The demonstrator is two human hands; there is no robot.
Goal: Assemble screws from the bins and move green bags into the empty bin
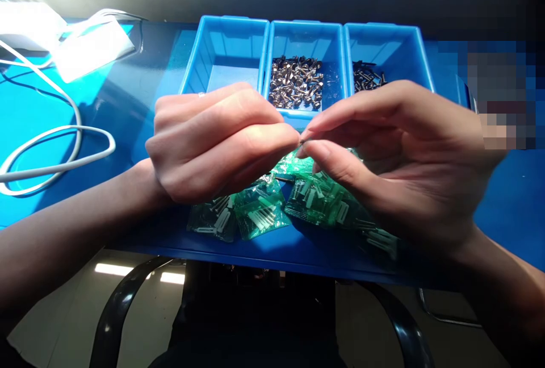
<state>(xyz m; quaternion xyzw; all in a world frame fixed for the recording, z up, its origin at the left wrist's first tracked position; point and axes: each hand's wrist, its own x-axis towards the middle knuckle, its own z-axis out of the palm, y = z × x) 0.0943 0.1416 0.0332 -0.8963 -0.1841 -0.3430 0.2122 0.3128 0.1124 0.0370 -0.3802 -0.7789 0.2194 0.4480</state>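
My left hand (221, 143) is closed, its fingers curled and its thumb and forefinger pressed together at the tips. Facing it, my right hand (417, 169) pinches at the same spot with thumb and forefinger. A tiny dark bit shows between the fingertips, too small to name. Below both hands lie several small green-tinted plastic bags (261, 212) holding screws and white plastic pieces, probably wall plugs. A dark screw (284, 179) rests among the bags. My hands hide part of the pile.
Three blue bins stand side by side behind my hands: a left bin (238, 20), a middle bin with shiny hex-head screws (296, 81), and a right bin with dark screws (366, 75). A white cable (79, 112) loops at left. Black chair armrests (114, 317) flank the table edge.
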